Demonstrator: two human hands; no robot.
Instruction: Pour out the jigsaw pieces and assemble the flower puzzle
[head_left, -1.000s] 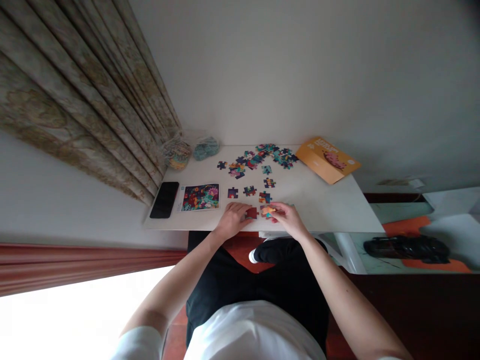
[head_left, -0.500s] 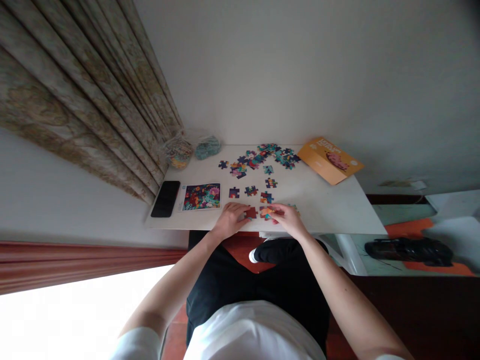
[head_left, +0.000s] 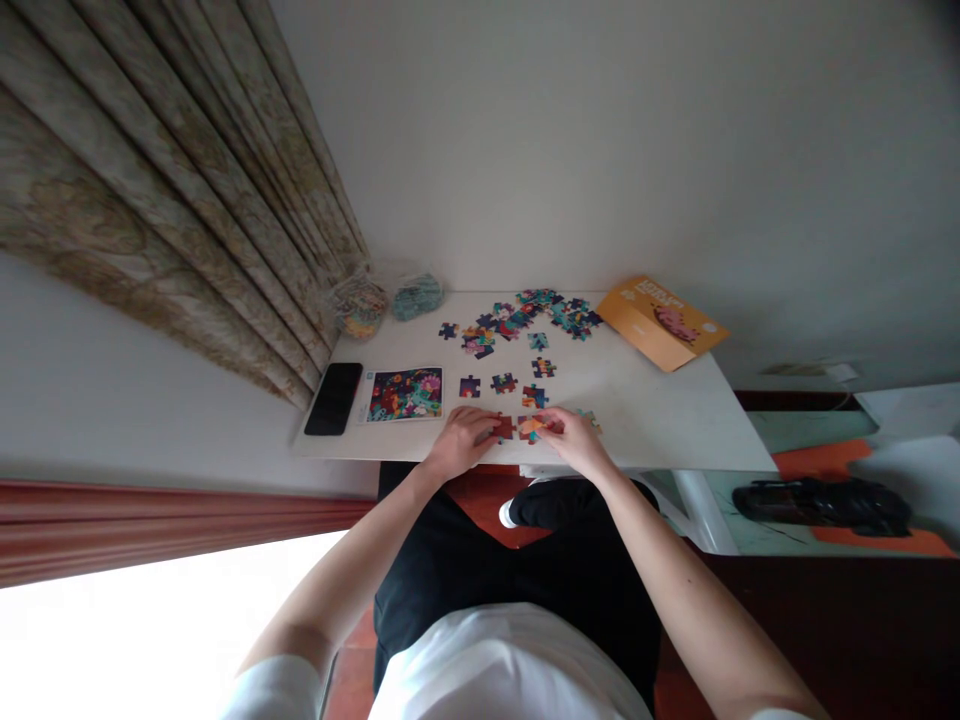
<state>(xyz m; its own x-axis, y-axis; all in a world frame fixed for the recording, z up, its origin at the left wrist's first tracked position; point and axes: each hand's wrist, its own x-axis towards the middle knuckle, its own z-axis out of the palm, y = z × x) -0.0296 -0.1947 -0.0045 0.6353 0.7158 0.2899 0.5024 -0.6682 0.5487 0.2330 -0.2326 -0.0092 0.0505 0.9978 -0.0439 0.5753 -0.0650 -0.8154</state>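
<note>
On the white table near its front edge, my left hand point(head_left: 465, 438) has its fingers closed on the left side of a red-brown puzzle piece point(head_left: 504, 428). My right hand point(head_left: 574, 436) grips an orange and red puzzle piece point(head_left: 529, 429) by its right side. The two pieces lie side by side, almost touching; whether their edges interlock I cannot tell. Just beyond them is a dark piece with orange point(head_left: 535, 396). A teal piece point(head_left: 591, 418) is partly hidden behind my right hand. Other single pieces lie farther off, among them a purple one point(head_left: 470, 387) and a multicoloured one point(head_left: 504, 383).
A heap of puzzle pieces point(head_left: 517, 318) spreads along the back of the table. At left are a picture card point(head_left: 405, 394), a black phone point(head_left: 334, 399) and two plastic bags of pieces, one teal point(head_left: 418, 297). A yellow-orange box point(head_left: 661, 322) stands at back right.
My right hand has brought its piece slightly left, narrowing the gap to the red-brown piece. My left hand stays on that piece. The view has shifted very slightly.
</note>
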